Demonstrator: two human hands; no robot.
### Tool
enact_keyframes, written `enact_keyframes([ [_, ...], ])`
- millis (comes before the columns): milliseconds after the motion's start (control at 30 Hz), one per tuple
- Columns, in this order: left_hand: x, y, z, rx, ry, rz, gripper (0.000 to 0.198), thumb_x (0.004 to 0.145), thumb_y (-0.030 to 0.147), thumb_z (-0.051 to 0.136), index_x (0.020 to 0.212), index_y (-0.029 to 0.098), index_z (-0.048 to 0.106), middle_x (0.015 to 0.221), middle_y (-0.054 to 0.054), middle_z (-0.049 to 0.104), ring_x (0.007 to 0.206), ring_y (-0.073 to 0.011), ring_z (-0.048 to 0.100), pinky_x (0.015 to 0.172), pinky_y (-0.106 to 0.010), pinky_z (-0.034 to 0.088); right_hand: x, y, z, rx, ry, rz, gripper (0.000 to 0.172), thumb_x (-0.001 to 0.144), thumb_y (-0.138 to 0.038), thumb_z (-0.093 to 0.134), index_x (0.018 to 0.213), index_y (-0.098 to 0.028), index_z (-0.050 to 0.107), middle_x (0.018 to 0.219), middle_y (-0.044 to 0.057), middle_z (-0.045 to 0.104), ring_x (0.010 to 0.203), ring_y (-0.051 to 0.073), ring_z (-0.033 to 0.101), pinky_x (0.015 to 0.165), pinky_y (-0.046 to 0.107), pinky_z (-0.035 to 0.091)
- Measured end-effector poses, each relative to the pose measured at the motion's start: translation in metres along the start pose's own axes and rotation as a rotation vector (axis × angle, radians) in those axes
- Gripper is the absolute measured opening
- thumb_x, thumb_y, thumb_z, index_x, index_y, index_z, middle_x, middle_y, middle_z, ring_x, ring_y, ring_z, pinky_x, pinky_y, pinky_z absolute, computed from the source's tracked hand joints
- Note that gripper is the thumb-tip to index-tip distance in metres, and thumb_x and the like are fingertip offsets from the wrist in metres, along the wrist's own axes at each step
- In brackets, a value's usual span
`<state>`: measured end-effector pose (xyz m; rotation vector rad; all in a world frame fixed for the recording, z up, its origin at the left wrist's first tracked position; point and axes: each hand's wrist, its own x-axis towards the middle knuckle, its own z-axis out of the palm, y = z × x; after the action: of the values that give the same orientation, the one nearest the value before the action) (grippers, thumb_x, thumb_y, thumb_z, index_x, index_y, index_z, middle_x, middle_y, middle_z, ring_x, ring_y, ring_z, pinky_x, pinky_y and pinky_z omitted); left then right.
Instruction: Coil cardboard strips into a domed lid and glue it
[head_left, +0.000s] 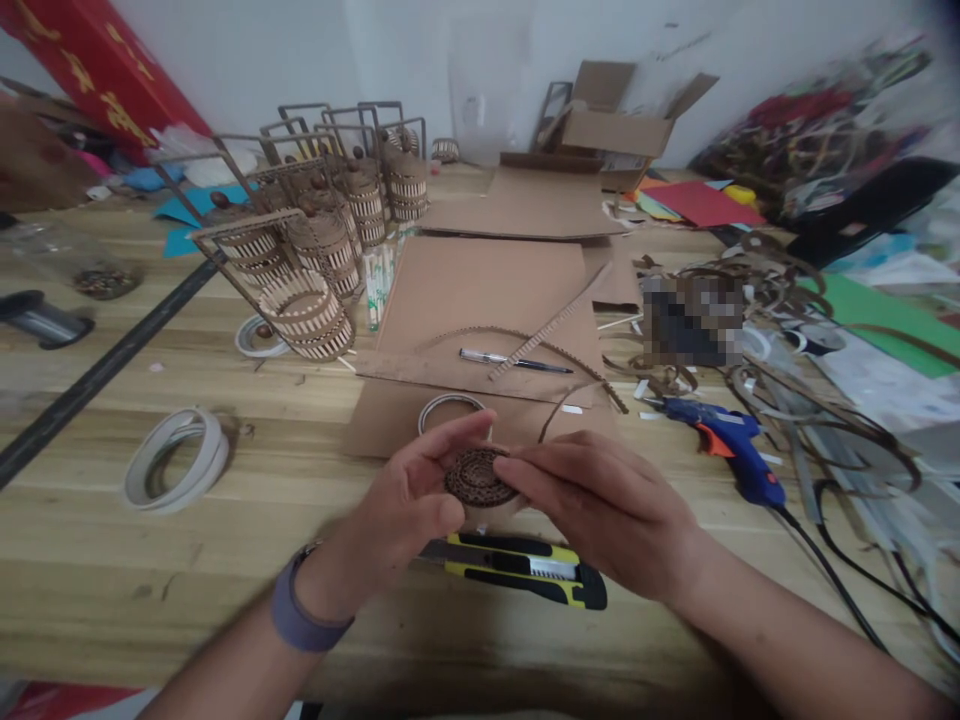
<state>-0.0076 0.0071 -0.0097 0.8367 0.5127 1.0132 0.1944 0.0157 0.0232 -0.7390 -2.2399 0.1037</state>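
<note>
A round, tightly wound coil of brown corrugated cardboard strip point(480, 478) is between my two hands, above the table. My left hand point(401, 500) curves around its left side, thumb at the near edge and fingers at the far edge. On the right side, my right hand point(607, 500) pinches the coil's edge with thumb and fingers. Directly below lies a yellow and black utility knife point(525, 570). Just beyond my hands is a pale ring point(450, 408), partly hidden by my left fingers. A strip of corrugated cardboard point(551, 320) and a pen point(514, 360) lie on a cardboard sheet point(480, 270).
A blue glue gun point(724, 445) with its cord lies to the right, near tangled brown strips point(765, 270). Several lantern-like baskets with handles point(307, 315) stand back left. White tape rolls point(176, 460) lie on the left. An open cardboard box point(615, 130) is at the back.
</note>
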Motion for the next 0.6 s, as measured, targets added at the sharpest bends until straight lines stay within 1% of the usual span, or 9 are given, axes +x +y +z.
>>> enact_keyframes([
  [67,0.000,-0.001,0.001,0.032,0.000,0.015,0.062,0.069,0.040,0.086,0.127,0.031,0.064,0.122,-0.006,0.069,0.113,-0.0221,0.064,0.098,-0.031,0.049,0.000,0.000,-0.003,-0.116,-0.045,-0.098,0.023,0.099,-0.014,0.049,0.117,-0.018,0.062,0.094,0.005,0.076,0.076,0.014,0.068,0.067,0.026,0.056],
  [133,-0.001,-0.003,0.003,0.068,0.010,0.029,0.066,0.067,0.039,0.087,0.128,0.033,0.063,0.125,-0.006,0.067,0.114,-0.0230,0.062,0.099,-0.033,0.049,0.003,-0.002,-0.005,-0.209,-0.070,-0.184,0.026,0.100,-0.013,0.042,0.117,-0.014,0.062,0.094,0.007,0.076,0.080,0.016,0.069,0.069,0.027,0.056],
  [200,-0.002,-0.005,0.004,0.108,0.052,0.041,0.068,0.067,0.038,0.088,0.130,0.035,0.061,0.122,-0.004,0.067,0.109,-0.0210,0.064,0.094,-0.029,0.052,0.006,-0.004,-0.004,-0.250,-0.076,-0.255,0.031,0.101,-0.012,0.036,0.114,-0.013,0.064,0.091,0.008,0.076,0.081,0.016,0.070,0.070,0.027,0.058],
  [233,-0.003,-0.006,0.005,0.130,0.077,0.043,0.069,0.068,0.036,0.087,0.132,0.036,0.060,0.119,-0.003,0.067,0.105,-0.0190,0.065,0.091,-0.027,0.053,0.007,-0.005,-0.003,-0.250,-0.068,-0.268,0.032,0.101,-0.011,0.035,0.113,-0.013,0.065,0.090,0.007,0.076,0.080,0.016,0.070,0.071,0.026,0.059],
  [300,-0.004,-0.008,0.005,0.171,0.114,0.041,0.068,0.072,0.032,0.086,0.134,0.037,0.057,0.112,-0.001,0.066,0.096,-0.0145,0.065,0.084,-0.021,0.053,0.007,-0.006,-0.001,-0.223,-0.053,-0.273,0.032,0.101,-0.012,0.036,0.112,-0.012,0.066,0.089,0.007,0.076,0.080,0.016,0.069,0.073,0.027,0.059],
  [400,-0.006,-0.007,0.004,0.193,0.100,0.025,0.062,0.077,0.032,0.082,0.134,0.039,0.057,0.110,0.002,0.063,0.089,-0.0101,0.063,0.079,-0.017,0.052,0.004,-0.002,0.003,-0.128,-0.053,-0.226,0.028,0.101,-0.014,0.040,0.114,-0.011,0.065,0.092,0.008,0.075,0.079,0.016,0.069,0.067,0.028,0.059],
  [467,-0.008,-0.005,0.002,0.180,0.065,0.016,0.062,0.077,0.036,0.081,0.134,0.040,0.056,0.113,0.002,0.062,0.093,-0.0111,0.063,0.082,-0.018,0.051,0.000,0.003,0.007,-0.036,-0.031,-0.157,0.024,0.100,-0.015,0.047,0.115,-0.012,0.064,0.096,0.008,0.075,0.077,0.015,0.067,0.065,0.027,0.057],
  [533,-0.009,-0.003,0.001,0.155,0.032,0.001,0.065,0.076,0.039,0.081,0.135,0.040,0.055,0.115,0.001,0.063,0.099,-0.0140,0.062,0.089,-0.022,0.051,-0.003,0.007,0.011,0.041,-0.003,-0.110,0.022,0.097,-0.014,0.053,0.116,-0.014,0.064,0.100,0.006,0.074,0.077,0.014,0.067,0.066,0.026,0.056],
  [600,-0.010,-0.001,0.000,0.151,0.007,-0.016,0.066,0.076,0.040,0.081,0.136,0.039,0.055,0.118,0.000,0.063,0.102,-0.0158,0.062,0.090,-0.024,0.051,-0.004,0.010,0.011,0.072,0.004,-0.109,0.021,0.096,-0.013,0.056,0.115,-0.015,0.064,0.099,0.006,0.074,0.077,0.013,0.067,0.067,0.025,0.056],
])
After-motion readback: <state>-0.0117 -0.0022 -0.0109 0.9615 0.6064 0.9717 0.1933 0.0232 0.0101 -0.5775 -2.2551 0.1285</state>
